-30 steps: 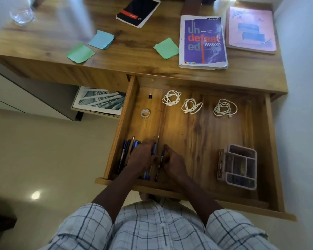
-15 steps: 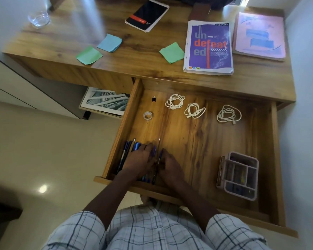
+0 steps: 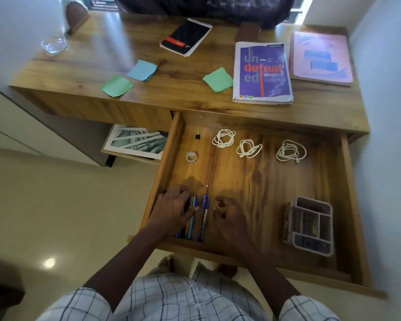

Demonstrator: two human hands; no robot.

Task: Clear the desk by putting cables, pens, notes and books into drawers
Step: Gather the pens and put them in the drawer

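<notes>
Below the front edge of the wooden bench [image 3: 183,96]: an open drawer [image 3: 169,158], pale glossy floor [image 3: 67,205] left of it, white wall right.

In drawer's near-left corner: pens [image 3: 191,218] in a row, left hand [image 3: 171,209] laid over them, fingers nearly straight, gripping nothing. Right hand [image 3: 229,218] just right of the pens, fingers loosely curled, empty.

At drawer's back: three coiled white cables [image 3: 249,148].

Beyond drawer, on bench: sticky notes [image 3: 218,79], purple book [image 3: 262,72] reading "un-defeated", pink book [image 3: 321,57], print unreadable.

Left hand [image 3: 174,212] rests on pens [image 3: 191,224] in drawer [image 3: 252,186] (right hand [image 3: 229,220] beside, loosely curled).
</notes>
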